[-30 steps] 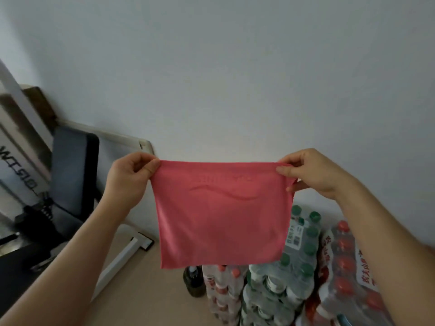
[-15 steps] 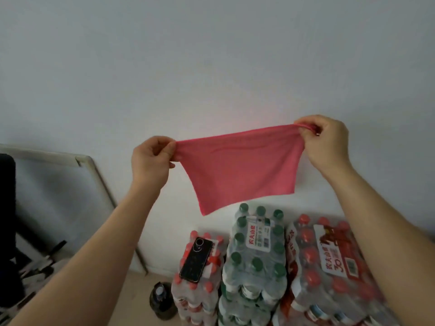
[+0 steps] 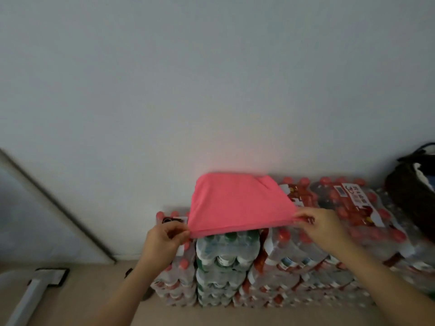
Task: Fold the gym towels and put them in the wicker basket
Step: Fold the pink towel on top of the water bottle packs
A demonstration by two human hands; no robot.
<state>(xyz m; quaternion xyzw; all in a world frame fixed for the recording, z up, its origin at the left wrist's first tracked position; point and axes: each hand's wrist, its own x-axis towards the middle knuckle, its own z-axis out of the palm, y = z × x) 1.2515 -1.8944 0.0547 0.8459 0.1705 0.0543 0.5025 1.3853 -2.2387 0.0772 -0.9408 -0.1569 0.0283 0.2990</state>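
Observation:
A pink towel [image 3: 237, 203] lies spread flat across the top of stacked packs of water bottles [image 3: 226, 257] against the wall. My left hand [image 3: 164, 241] pinches its near left corner, and my right hand [image 3: 322, 227] pinches its near right corner. The near edge shows doubled layers. The far edge rests toward the wall, with a small crease at the far right. A dark basket [image 3: 414, 191] stands at the right edge of view, with light cloth showing inside it.
Packs of red-capped bottles [image 3: 348, 208] stretch to the right of the towel. A phone [image 3: 171, 220] lies on the left pack, partly under the towel. A white frame [image 3: 58, 208] leans on the wall at left. Beige floor lies below.
The towel hung in the air between both hands before; both hands came down and it now lies flat on the bottle packs. The view has swung right and downward.

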